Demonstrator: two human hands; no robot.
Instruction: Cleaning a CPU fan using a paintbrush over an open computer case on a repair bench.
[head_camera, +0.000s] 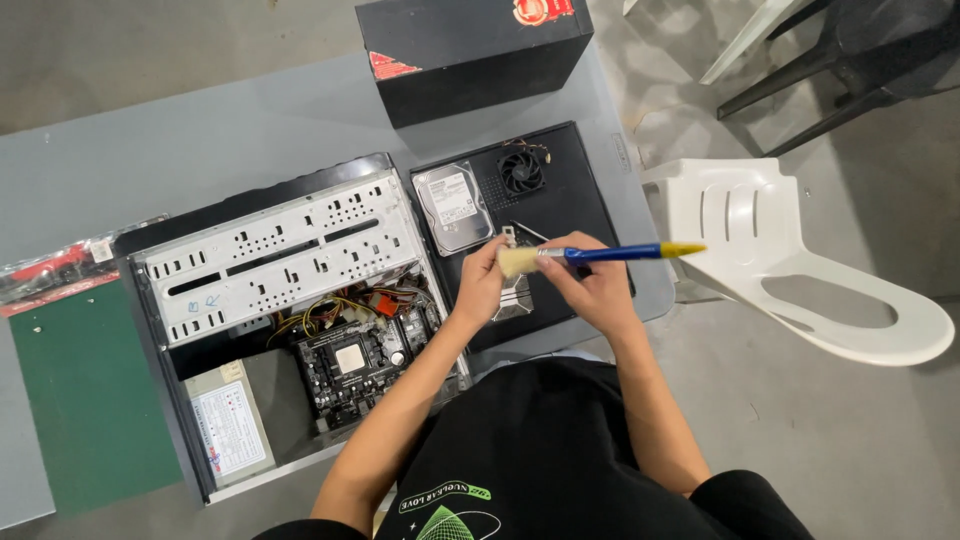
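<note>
My right hand (592, 285) grips a paintbrush (600, 254) with a blue handle, a yellow tip and pale bristles. The bristles rest against a small metal heatsink (513, 299) that my left hand (482, 280) holds by its left edge. Both hands hover over a black side panel (585, 200) lying flat on the grey table (200, 140). On that panel also lie a silver hard drive (452, 207) and a small black fan (522, 171). Left of my hands stands the open computer case (280, 300), with its motherboard (362, 360), wires and power supply (228, 425) exposed.
A black cardboard box (470, 55) sits at the table's far edge. A green mat (85, 400) and a clear packet with red items (55, 270) lie at the left. A white plastic chair (790, 260) stands right of the table, dark chair legs (820, 80) behind it.
</note>
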